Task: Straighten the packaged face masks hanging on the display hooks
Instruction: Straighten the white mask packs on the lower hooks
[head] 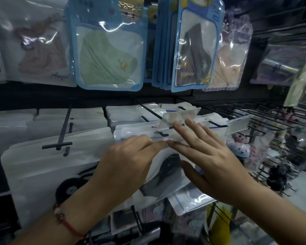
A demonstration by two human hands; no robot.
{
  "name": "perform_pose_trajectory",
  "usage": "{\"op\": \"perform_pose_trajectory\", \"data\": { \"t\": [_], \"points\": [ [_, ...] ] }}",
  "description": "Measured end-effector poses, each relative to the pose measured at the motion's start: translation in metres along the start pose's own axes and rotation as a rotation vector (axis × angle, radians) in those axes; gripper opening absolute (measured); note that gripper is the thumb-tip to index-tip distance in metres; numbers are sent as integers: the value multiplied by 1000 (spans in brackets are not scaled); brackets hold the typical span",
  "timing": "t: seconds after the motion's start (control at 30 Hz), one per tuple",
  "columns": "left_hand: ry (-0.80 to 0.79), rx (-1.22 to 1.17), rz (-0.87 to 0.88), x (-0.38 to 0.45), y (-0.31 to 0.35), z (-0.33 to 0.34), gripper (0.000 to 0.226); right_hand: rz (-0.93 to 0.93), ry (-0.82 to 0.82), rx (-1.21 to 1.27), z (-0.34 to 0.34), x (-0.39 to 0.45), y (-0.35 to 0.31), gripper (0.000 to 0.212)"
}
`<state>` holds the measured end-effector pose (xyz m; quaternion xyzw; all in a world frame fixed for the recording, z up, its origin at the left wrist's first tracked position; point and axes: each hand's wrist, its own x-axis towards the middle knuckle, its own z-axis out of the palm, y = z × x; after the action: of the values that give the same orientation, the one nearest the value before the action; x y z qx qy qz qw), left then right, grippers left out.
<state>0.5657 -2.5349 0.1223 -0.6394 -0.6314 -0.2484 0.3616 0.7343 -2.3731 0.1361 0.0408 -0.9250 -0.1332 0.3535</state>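
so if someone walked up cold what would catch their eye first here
Probably the two hands in the middle, the left hand and the right hand, laid with straight fingers on a clear packet holding a dark mask on the lower row of hooks. Next, the blue-edged packet with a green mask hanging above at centre left, bright with glare. A red bracelet stands out on the left wrist, at the bottom.

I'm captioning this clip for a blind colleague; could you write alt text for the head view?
Both hands press flat on a white mask packet hanging on a display hook: left hand beside right hand, fingertips meeting near the packet's top. Above hang blue-framed packets, one holding a green mask.
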Motion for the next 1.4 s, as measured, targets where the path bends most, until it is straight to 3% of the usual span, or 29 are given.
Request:
{"op": "perform_pose_trajectory", "data": {
  "t": [0.23, 0.47, 0.57, 0.77, 1.0, 1.13, 1.4],
  "points": [
    [-6, 168, -134, 6, -10, 20, 53, 25, -7, 7, 5, -2, -3, 42],
    [21, 305, -181, 0, -17, 36, 49, 58, -8, 6, 14, -4, -8, 40],
    [-40, 324, -186, -11, -6, 37, 48, 64, 2, -13, 19, -6, -11, 46],
    [-99, 281, -182, -40, 27, 41, 59, 111, -29, 29, 32, -20, -18, 59],
    [-318, 185, -222, -97, 60, 81, 63, 363, -305, 158, 69, -97, -5, 67],
    [-414, 99, -247, -103, 74, 107, 69, 519, -378, 209, 83, -150, 17, 63],
    [-555, 3, -369, -91, 101, 172, 76, 606, -403, 281, 109, -203, 44, 62]
  ]
}}
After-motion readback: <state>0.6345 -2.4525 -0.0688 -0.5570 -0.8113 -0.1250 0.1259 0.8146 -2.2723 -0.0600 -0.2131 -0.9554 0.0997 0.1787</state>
